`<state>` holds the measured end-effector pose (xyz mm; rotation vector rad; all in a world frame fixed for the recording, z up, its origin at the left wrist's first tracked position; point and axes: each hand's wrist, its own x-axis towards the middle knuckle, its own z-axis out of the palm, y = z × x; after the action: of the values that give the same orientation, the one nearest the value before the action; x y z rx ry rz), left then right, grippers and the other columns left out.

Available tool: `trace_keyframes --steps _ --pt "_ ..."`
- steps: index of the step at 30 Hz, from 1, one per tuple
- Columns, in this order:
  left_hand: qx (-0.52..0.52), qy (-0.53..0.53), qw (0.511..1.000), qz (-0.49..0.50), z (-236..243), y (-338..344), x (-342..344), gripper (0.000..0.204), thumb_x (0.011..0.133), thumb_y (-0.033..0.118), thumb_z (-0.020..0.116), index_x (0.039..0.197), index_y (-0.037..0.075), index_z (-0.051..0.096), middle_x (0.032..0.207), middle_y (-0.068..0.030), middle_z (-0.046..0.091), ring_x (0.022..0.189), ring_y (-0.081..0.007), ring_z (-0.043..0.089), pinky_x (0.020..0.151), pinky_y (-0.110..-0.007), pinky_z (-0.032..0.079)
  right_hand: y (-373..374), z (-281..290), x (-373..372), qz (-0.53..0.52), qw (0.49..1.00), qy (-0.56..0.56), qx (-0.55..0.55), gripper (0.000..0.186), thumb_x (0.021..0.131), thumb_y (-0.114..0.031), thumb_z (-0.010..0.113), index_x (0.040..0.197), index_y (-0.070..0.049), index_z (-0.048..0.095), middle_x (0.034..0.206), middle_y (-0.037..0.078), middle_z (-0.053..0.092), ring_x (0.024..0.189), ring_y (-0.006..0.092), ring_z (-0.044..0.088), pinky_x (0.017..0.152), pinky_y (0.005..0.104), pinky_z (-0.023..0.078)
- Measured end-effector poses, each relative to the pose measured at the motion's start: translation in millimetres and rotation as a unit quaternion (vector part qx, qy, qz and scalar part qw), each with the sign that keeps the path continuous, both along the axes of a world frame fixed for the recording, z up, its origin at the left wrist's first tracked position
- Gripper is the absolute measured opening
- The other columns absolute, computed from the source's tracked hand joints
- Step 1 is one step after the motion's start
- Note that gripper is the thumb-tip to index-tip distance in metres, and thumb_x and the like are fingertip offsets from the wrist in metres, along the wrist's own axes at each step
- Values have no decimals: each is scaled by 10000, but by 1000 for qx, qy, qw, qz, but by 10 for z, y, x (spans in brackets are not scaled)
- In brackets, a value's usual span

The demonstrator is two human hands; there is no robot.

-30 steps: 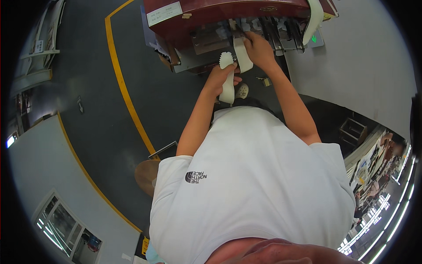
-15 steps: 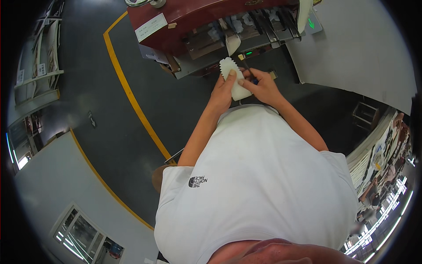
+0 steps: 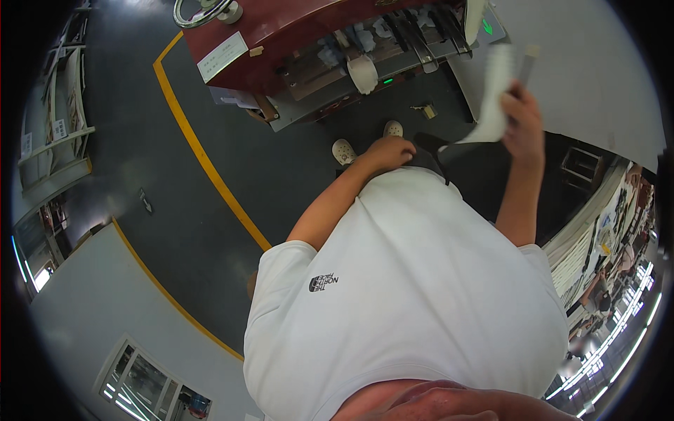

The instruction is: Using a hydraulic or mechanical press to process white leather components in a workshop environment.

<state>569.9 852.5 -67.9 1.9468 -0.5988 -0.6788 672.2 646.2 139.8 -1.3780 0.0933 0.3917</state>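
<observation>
My right hand (image 3: 522, 119) is raised at the right, closed on a white strip (image 3: 491, 105) and a thin grey tool with a pale tip (image 3: 530, 59); both are motion-blurred. The strip hangs down and curves left. My left hand (image 3: 393, 152) is at my waist by dark shorts (image 3: 425, 163), its fingers curled, with whatever they hold hidden. Beyond my hands is a dark red machine (image 3: 274, 38) with black metal guides (image 3: 420, 49) and a rounded pale piece (image 3: 361, 74) in its lower opening.
A grey surface (image 3: 583, 77) extends rightward. Below lie the dark floor with a yellow line (image 3: 203, 165), my pale shoes (image 3: 343, 151) and a small brass-coloured object (image 3: 429, 110). Shelving (image 3: 63, 119) stands left. At far right are long stacked materials (image 3: 576, 235) and other people (image 3: 598, 298).
My right hand has swung up and right from the machine with the white strip and tool. My left hand has let go of the strip and moved down to my waist.
</observation>
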Motion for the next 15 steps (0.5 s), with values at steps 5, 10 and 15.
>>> trace_keyframes --steps 5,10,15 --pt "-249 222 847 414 174 433 96 304 910 319 499 945 50 637 856 -63 643 762 -192 630 698 -308 489 970 -786 -183 178 960 157 -150 150 778 -205 619 826 -71 573 650 -37 501 471 28 413 370 203 255" --pt "-232 228 811 487 780 766 254 308 934 335 495 886 57 620 745 6 600 639 -77 550 592 -215 422 1198 -1072 -205 203 949 160 -182 165 791 -221 608 815 -60 583 655 -26 509 518 35 429 404 218 285" --pt "-307 248 773 497 716 811 294 270 916 317 536 832 70 607 691 19 574 578 -49 506 525 -195 378 1228 -967 -114 284 914 -110 -270 244 822 -277 615 763 -40 596 629 -24 497 574 47 432 477 231 327"
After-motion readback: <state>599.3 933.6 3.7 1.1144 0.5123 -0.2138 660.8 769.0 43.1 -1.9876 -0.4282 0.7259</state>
